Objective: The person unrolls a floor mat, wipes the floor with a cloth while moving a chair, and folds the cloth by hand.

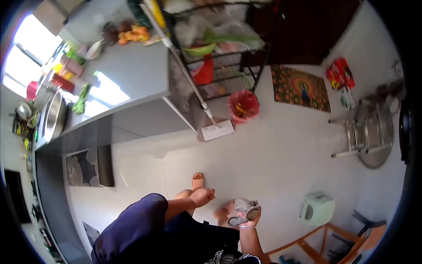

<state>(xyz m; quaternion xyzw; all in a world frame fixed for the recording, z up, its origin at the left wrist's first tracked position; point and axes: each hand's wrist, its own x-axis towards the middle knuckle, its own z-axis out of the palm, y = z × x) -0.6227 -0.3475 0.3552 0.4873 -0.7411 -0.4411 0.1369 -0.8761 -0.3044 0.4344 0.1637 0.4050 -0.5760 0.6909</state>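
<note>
My left hand [202,197] is closed in a loose fist in front of my body, above my sandalled foot. Nothing shows sticking out of it. A crumpled grey cloth [245,208] is bunched up in my right hand [255,218], whose wrist wears a bracelet. The cloth hangs over the floor near my other foot and touches nothing else that I can see. One pink sandal [198,180] shows on the pale tiles below my left hand.
Ahead, a flat mop [217,130] leans by the grey counter [127,75], beside a red bin [243,107] and a black rack [220,59]. Rightward are a peacock mat [301,89], a metal-legged stool [362,132], a green stool [318,208] and a wooden chair [310,251].
</note>
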